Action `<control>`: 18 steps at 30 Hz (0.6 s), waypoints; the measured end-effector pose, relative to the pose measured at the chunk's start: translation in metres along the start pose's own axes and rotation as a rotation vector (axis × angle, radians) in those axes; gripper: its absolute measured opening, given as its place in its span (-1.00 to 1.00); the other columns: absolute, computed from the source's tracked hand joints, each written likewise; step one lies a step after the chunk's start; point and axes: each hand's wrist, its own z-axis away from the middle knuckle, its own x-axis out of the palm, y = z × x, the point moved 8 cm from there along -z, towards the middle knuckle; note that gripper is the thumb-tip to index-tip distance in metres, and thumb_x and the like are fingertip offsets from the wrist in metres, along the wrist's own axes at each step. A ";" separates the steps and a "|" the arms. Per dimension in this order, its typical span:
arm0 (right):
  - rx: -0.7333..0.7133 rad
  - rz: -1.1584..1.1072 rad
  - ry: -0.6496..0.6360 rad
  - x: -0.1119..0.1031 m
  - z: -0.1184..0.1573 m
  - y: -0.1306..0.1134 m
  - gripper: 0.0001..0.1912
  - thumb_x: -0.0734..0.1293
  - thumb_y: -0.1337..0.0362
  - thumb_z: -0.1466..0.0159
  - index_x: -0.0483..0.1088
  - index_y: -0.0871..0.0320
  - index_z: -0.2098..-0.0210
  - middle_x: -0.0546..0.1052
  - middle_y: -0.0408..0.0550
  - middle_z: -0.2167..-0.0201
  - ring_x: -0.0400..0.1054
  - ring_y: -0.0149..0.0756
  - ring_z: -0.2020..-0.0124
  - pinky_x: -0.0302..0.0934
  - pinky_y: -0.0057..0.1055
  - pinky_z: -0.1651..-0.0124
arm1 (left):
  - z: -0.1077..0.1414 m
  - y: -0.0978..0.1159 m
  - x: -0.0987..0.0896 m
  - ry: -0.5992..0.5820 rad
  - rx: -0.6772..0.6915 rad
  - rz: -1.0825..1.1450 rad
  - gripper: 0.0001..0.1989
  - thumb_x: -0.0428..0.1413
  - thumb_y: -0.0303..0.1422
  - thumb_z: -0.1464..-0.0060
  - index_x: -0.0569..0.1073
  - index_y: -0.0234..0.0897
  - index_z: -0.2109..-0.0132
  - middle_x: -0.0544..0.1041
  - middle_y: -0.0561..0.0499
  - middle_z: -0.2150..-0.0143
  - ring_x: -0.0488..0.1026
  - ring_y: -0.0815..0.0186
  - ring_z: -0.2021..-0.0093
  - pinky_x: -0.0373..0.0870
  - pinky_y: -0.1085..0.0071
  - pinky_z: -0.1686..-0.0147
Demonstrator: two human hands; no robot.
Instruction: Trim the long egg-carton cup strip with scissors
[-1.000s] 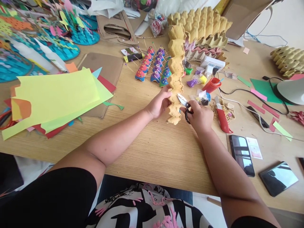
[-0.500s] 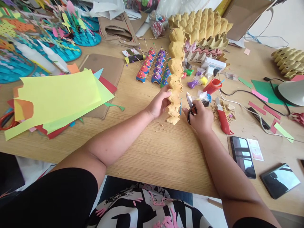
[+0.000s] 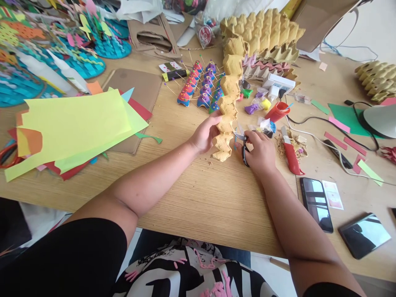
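My left hand [image 3: 206, 133] is closed on a long yellow egg-carton strip [image 3: 229, 97], gripping its left edge low down. The strip runs away from me, bumpy along its length. In my right hand [image 3: 260, 150] is a pair of black-handled scissors [image 3: 244, 149], whose blades point left and touch or nearly touch the strip's right edge; whether they have cut in cannot be told. Beyond my left hand stand painted egg-carton rows, one red [image 3: 188, 88], one purple [image 3: 206, 86], and a blue-green one [image 3: 216, 99] partly behind the strip, with thin sticks poking out.
Yellow egg trays [image 3: 262, 31] are stacked at the back. Coloured paper sheets [image 3: 77, 128] lie on the left. To the right are a red-handled knife [image 3: 291, 154], a red cup [image 3: 276, 111], a cable [image 3: 321, 146] and two dark phones [image 3: 316, 204], [image 3: 365, 235].
The scissors have swung left, bringing their blades to the strip's right edge. The strip's near end has shifted slightly left in my left hand.
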 end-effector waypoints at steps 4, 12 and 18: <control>0.034 -0.006 -0.001 0.001 0.000 0.007 -0.65 0.29 -0.05 -0.39 0.50 0.07 0.07 0.59 0.01 0.30 0.44 -0.09 0.26 0.18 -0.23 0.19 | -0.003 -0.006 -0.002 -0.056 -0.050 0.030 -0.54 0.07 -0.14 -0.21 0.53 -0.07 -0.20 0.72 -0.03 0.21 0.71 0.09 0.17 0.59 0.24 0.23; 0.043 0.012 0.009 0.000 0.000 0.008 -0.64 0.29 -0.04 -0.38 0.51 0.08 0.08 0.60 -0.02 0.34 0.46 -0.11 0.28 0.16 -0.23 0.16 | -0.006 -0.007 -0.003 -0.082 -0.027 0.054 -0.53 0.05 -0.20 -0.19 0.53 -0.09 -0.20 0.72 -0.01 0.24 0.71 0.09 0.17 0.59 0.24 0.22; 0.018 0.067 -0.011 0.001 0.001 0.000 -0.67 0.30 -0.01 -0.38 0.52 0.07 0.09 0.62 -0.02 0.32 0.48 -0.10 0.23 0.12 -0.19 0.08 | -0.006 -0.008 -0.005 -0.054 -0.018 0.086 -0.51 0.07 -0.23 -0.17 0.51 -0.12 -0.23 0.72 0.00 0.23 0.71 0.08 0.17 0.59 0.24 0.21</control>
